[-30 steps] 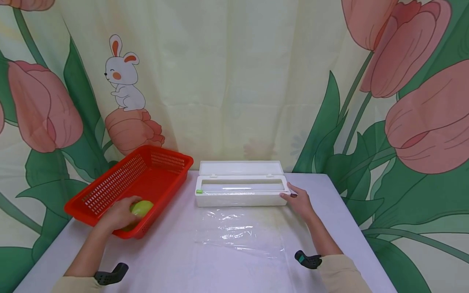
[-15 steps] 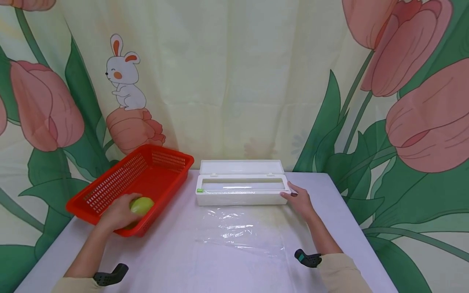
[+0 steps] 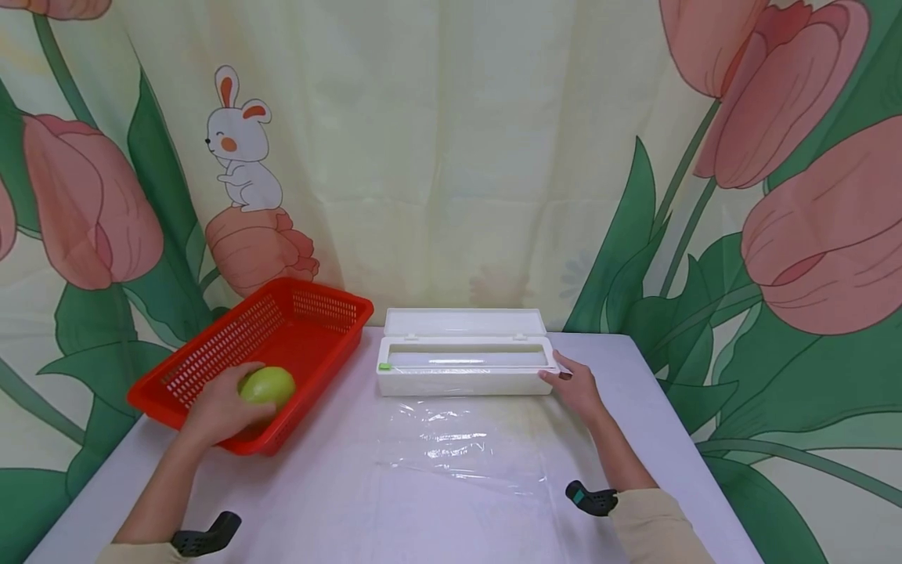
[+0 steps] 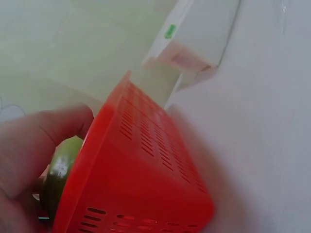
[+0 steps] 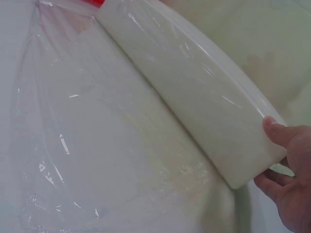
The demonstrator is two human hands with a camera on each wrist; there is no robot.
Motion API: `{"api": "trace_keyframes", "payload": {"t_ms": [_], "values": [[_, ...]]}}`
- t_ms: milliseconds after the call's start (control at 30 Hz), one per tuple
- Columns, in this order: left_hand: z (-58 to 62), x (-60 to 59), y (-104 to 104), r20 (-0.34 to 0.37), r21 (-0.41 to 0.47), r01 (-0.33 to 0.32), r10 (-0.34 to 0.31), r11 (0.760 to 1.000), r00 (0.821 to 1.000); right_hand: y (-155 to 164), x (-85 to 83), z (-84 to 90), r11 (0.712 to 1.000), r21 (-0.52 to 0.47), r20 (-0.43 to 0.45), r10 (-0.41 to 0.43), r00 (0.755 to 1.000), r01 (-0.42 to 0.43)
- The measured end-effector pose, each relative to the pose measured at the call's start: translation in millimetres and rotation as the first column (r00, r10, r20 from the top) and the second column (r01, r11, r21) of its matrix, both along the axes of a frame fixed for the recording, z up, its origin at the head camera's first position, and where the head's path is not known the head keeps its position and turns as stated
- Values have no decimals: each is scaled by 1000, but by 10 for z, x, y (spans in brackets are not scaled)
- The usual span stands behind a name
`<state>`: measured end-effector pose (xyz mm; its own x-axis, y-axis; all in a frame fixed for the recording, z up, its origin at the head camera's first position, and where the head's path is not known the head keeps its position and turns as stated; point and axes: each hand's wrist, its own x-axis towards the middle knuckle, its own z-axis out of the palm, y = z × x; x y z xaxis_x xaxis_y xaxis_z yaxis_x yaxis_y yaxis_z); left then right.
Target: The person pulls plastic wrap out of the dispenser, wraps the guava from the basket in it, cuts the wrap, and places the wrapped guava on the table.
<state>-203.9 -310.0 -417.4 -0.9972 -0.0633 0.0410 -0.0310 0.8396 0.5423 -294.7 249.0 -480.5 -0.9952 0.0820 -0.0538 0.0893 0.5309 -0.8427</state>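
In the head view my left hand grips a smooth, oval yellow-green fruit at the near end of the red plastic basket. The left wrist view shows the thumb curled close to the basket rim, with the glossy green fruit partly hidden behind it. My right hand holds the right end of a white cling film dispenser, its lid raised. From the dispenser a sheet of clear cling film spreads toward me. Thumb and fingers of the right hand clasp the box end.
A white cloth covers the table. Behind it hangs a curtain printed with tulips and a rabbit. At the dispenser's left end sits a small green slider.
My left hand has raised the fruit slightly within the basket, so more of it shows. The right hand keeps its hold on the dispenser.
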Motion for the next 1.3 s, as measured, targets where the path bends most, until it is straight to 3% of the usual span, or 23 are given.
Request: {"api": "trace_keyframes", "payload": {"t_ms": [767,1100,1300], "values": [[308,201,107,-93,41,28,-24,999,995,-9,-2,-6,1000,-12,19,-13,1000,13],[330,213,230,-119,70,36,-28,997,992,-23,7,6,1000,-14,8,-7,1000,7],[351,202,321,-133,71,75,-65,995,989,-19,5,6,1000,-28,11,-4,1000,5]]}}
